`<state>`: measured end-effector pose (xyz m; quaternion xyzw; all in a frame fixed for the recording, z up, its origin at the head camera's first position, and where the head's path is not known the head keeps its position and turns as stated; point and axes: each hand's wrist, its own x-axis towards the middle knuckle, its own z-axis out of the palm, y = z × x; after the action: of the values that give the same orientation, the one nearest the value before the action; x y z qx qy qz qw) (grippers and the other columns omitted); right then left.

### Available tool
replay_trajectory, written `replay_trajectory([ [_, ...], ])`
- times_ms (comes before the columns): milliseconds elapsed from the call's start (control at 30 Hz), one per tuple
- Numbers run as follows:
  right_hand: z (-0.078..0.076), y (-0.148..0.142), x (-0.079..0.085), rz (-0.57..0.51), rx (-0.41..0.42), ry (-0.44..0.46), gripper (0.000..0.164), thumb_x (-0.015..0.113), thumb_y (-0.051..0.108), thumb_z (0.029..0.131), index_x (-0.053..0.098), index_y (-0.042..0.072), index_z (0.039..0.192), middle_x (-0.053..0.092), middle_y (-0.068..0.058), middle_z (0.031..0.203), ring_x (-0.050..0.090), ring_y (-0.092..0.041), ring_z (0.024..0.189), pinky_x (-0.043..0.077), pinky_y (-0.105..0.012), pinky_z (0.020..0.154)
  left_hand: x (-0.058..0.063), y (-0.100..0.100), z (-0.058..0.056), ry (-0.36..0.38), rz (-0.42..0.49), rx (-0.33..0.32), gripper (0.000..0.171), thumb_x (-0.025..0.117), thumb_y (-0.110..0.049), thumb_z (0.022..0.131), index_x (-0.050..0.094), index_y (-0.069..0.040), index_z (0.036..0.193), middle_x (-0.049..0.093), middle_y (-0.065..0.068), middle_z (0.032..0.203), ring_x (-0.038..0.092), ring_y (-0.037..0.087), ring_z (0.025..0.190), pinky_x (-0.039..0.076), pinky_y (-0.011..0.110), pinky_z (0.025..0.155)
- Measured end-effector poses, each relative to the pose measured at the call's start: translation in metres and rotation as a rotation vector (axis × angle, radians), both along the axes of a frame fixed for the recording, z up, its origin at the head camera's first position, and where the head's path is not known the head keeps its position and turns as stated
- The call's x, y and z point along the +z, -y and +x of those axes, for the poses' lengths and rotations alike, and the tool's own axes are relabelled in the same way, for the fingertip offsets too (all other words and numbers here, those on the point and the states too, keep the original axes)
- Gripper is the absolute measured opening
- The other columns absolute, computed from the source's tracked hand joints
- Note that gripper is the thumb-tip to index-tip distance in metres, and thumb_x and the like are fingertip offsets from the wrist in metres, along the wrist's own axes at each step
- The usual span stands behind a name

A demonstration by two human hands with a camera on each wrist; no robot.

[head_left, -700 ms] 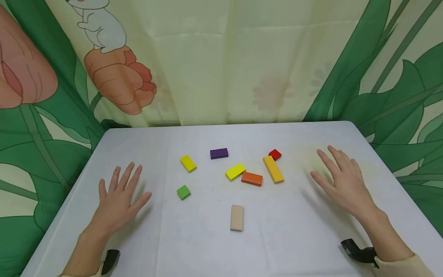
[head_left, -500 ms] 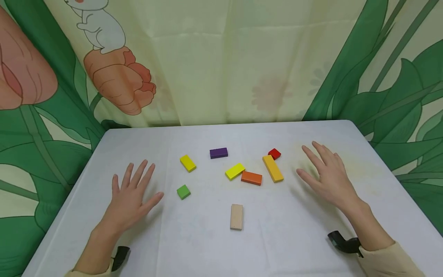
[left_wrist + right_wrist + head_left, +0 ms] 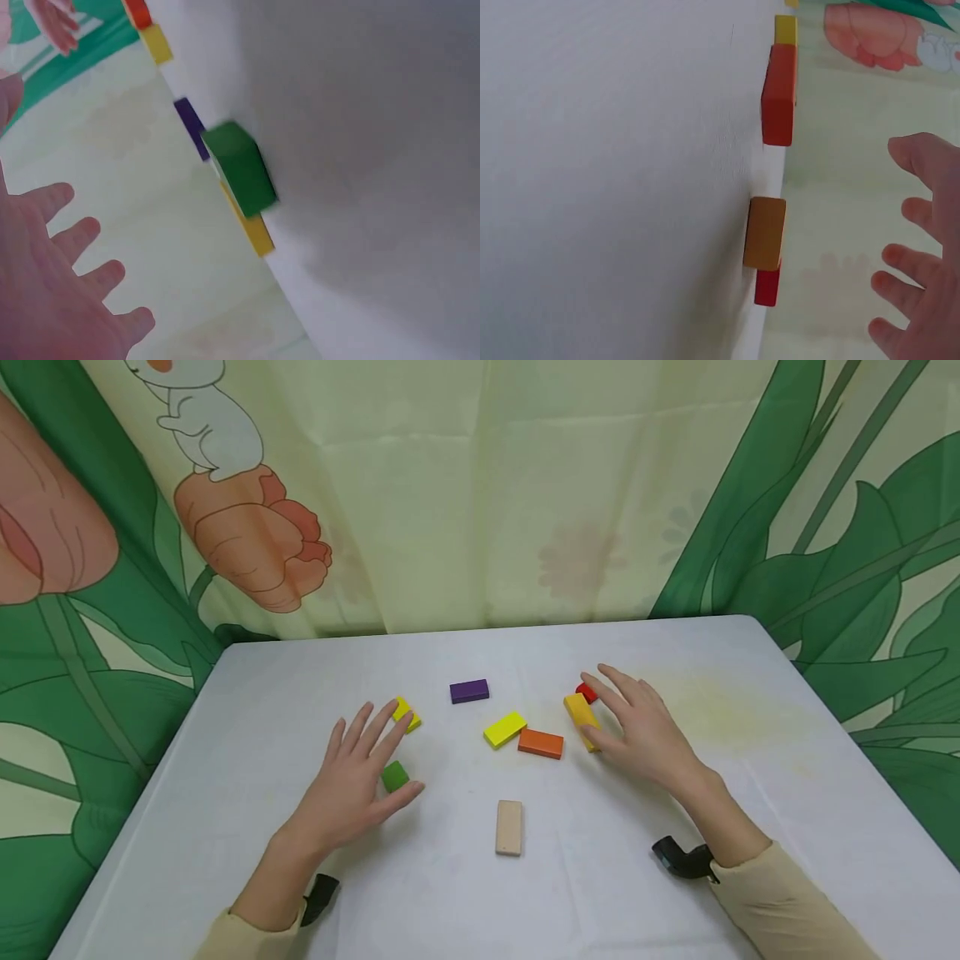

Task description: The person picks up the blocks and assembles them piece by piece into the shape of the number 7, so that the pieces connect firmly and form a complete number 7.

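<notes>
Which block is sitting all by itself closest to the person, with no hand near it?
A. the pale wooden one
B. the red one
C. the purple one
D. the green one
A. The pale wooden block lies alone on the white table nearest the person, between the left hand and right hand, touched by neither.

Partly hidden behind the right hand (image 3: 637, 727): red block (image 3: 586, 692) and long yellow block (image 3: 579, 712). Beside the green block (image 3: 395, 774), small yellow block (image 3: 406, 713) half covered by left hand (image 3: 356, 777).
</notes>
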<state>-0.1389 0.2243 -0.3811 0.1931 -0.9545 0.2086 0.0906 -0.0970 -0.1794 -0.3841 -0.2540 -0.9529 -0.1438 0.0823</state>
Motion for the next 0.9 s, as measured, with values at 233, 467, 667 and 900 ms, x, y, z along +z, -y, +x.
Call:
replay_trajectory([
  [233,-0.005,0.021,-0.005,-0.023,0.09,0.089,0.067,0.07,0.028,0.094,0.043,0.017,0.154,0.038,-0.013,0.156,0.034,-0.041,0.141,0.025,-0.059,0.113,-0.004,-0.038,-0.004,0.026,0.077,-0.159,0.087,0.066,-0.054,0.092,0.027,-0.02,0.161,0.017,0.005,0.167,0.012,0.034,0.152,0.012,0.065,0.115],
  [467,-0.008,0.035,-0.008,-0.094,0.152,0.172,0.061,0.07,0.027,0.096,0.047,0.017,0.151,0.041,-0.012,0.154,0.04,-0.036,0.139,0.033,-0.058,0.11,-0.011,-0.06,-0.01,0.046,0.144,-0.27,0.086,0.066,-0.051,0.092,0.025,-0.021,0.162,0.015,0.0,0.167,0.014,0.026,0.152,0.016,0.059,0.117],
  [667,-0.01,0.044,-0.014,-0.154,0.162,0.236,0.054,0.072,0.026,0.095,0.055,0.016,0.145,0.046,-0.008,0.148,0.042,-0.03,0.136,0.04,-0.056,0.106,-0.015,-0.066,-0.013,0.042,0.237,-0.365,0.084,0.073,-0.044,0.09,0.033,-0.018,0.159,0.023,0.002,0.164,0.022,0.027,0.149,0.023,0.055,0.116],
  [900,-0.01,0.048,-0.019,-0.174,0.162,0.265,0.048,0.073,0.025,0.095,0.059,0.017,0.14,0.055,-0.004,0.133,0.052,-0.023,0.117,0.049,-0.047,0.097,-0.025,-0.068,-0.015,0.104,0.274,-0.395,0.078,0.077,-0.04,0.088,0.043,-0.014,0.153,0.033,0.006,0.159,0.029,0.023,0.146,0.031,0.051,0.113],
])
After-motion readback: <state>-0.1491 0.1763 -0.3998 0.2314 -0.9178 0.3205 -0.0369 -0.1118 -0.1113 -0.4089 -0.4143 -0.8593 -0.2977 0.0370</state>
